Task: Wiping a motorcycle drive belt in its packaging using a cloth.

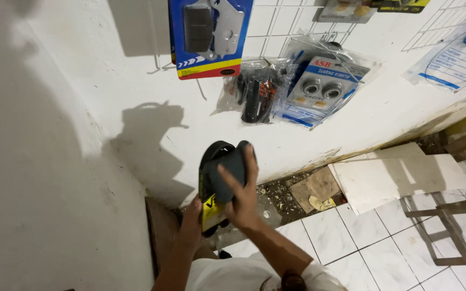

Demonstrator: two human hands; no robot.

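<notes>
From the head camera I see both hands raised toward the white wall, carrying a dark rubbery part on a black and yellow card pack (215,183). My right hand (242,196) lies clamped across its front; my left hand (192,223) pinches its lower edge. I judge this mid-carry. The wire rack (287,27) of bagged spares hangs well above; open wall lies between.
</notes>
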